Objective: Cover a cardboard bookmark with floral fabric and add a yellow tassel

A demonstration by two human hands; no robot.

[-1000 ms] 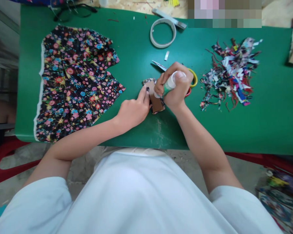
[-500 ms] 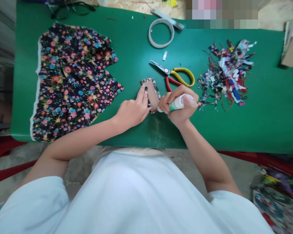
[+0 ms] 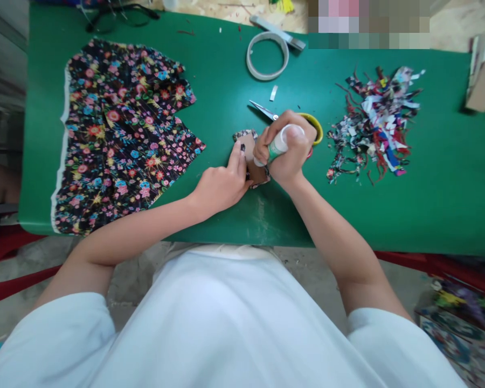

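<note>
My right hand [image 3: 286,148] is wrapped round a white and green glue stick [image 3: 275,144], its tip pressed down on a small brown cardboard piece [image 3: 254,161] edged with floral fabric. My left hand [image 3: 222,183] has curled fingers, and its fingertips pin the left edge of that piece to the green table [image 3: 234,102]. Yellow-handled scissors [image 3: 283,116] lie just behind my right hand, partly hidden by it.
A large black floral cloth [image 3: 121,129] covers the table's left side. A roll of tape [image 3: 267,55] sits at the back middle. A heap of fabric scraps [image 3: 374,121] lies to the right. Cardboard [image 3: 483,81] rests at the far right edge.
My right hand slid down the cardboard piece with the glue stick, then back up over it, covering the scissors' handles again. My left hand stayed in place.
</note>
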